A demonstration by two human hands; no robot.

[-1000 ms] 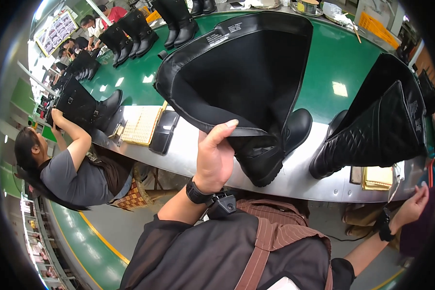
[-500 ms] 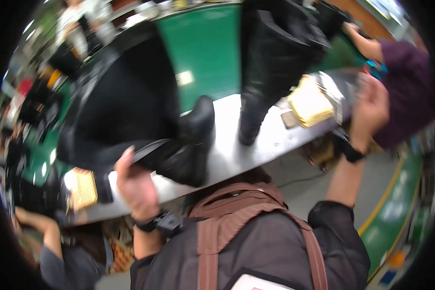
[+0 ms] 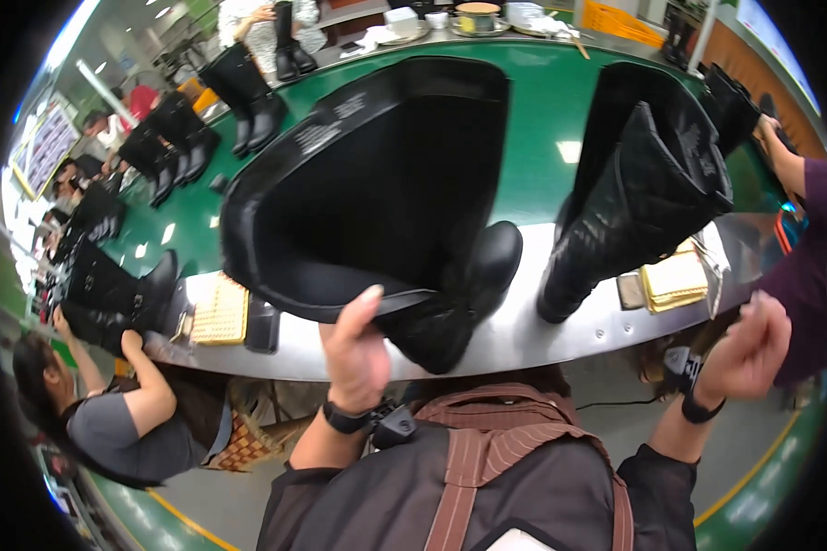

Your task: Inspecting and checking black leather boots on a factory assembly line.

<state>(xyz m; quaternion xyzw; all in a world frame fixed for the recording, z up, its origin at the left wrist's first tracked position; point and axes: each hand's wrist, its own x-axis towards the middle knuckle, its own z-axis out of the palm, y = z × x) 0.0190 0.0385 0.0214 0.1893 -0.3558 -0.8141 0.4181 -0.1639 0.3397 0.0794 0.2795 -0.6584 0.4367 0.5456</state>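
Note:
A tall black boot (image 3: 487, 275) stands tilted before me, its wide shaft opening toward me with pale printing on the lining. My left hand (image 3: 358, 356) grips the near rim of that shaft, thumb along the edge. To its right stands the second black boot (image 3: 629, 202), its shaft creased and its top open; neither of my hands touches it. My right hand (image 3: 752, 347) is raised beyond the bench's front edge at the right, fingers curled together in a pinch. Whatever lies between those fingers, if anything, cannot be made out.
A metal ledge (image 3: 524, 340) edges the green belt (image 3: 542, 119). Yellow pads (image 3: 675, 280) and a small brown block (image 3: 631, 290) lie right; another yellow pad (image 3: 220, 312) and a dark flat object (image 3: 263, 328) lie left. Co-workers sit on both sides; more boots (image 3: 248, 96) stand along the belt.
The whole view has shifted, so both boots appear farther right. My left hand still holds the boot's rim, whose opening now faces me more. My right hand has dropped lower, fingers more curled.

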